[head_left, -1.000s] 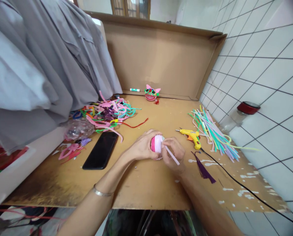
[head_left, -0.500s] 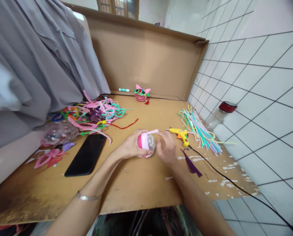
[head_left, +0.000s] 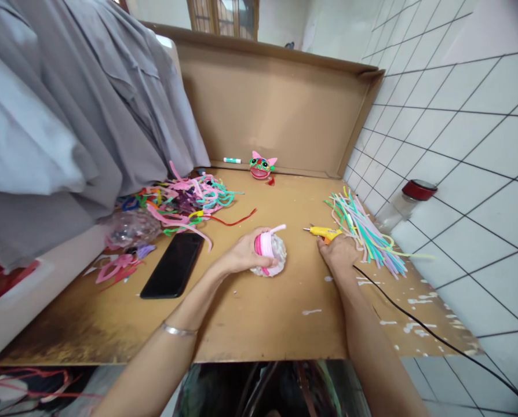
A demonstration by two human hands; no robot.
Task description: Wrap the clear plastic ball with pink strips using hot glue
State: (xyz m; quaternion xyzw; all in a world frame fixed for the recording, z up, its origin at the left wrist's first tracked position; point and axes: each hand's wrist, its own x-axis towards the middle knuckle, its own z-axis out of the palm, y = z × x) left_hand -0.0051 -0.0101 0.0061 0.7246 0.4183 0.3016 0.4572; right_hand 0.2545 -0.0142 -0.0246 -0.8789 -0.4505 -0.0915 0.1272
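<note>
In the head view, my left hand (head_left: 244, 249) is closed around a clear round ball (head_left: 278, 252), thumb on the near side and fingers over the far side. The ball is at the middle of the brown tabletop (head_left: 267, 324); whether it touches the surface I cannot tell. Pink bands circle its left part, next to my palm, and the loose end of a pale pink strip (head_left: 278, 228) sticks out from its top toward the right. On my left wrist is 1 silver bracelet (head_left: 178, 330).

My right hand (head_left: 340, 255) lies over the handle of a yellow glue gun (head_left: 324, 231), well apart from the ball. The fingers are mostly hidden, so I cannot tell whether they are clenched on it. The nozzle points left, and a black cord (head_left: 398, 307) runs from behind my hand to the lower right.

Just beyond that hand lies a bundle of pastel pipe cleaners (head_left: 372, 231). To the left of my left hand is 1 black phone (head_left: 172, 266), with a tangled, many-coloured heap (head_left: 193, 194) behind it. At the back, by the cardboard panel (head_left: 276, 110), sit 1 small figure (head_left: 261, 166) with 2 pink ears and 1 green-and-white tube (head_left: 232, 160).
</note>
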